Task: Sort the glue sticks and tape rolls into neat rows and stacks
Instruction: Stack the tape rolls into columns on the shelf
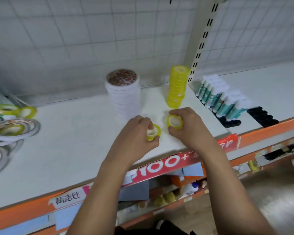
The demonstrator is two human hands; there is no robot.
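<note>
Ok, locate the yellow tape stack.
Head view, right of centre: the yellow tape stack stands between the white tape stack and the glue sticks.

On the shelf's front edge (261, 133), right in front of me, a red paper strip (166, 164) carries big white figures, "100+", tilted along the edge. At the strip's right end (227, 143) there are white Chinese characters, and I can make out only "护". Near left, a white label (67, 198) reads "高洁丝". The print on the glue sticks (222, 99) and on top of the white tape stack (121, 78) is too blurred to read.
</note>
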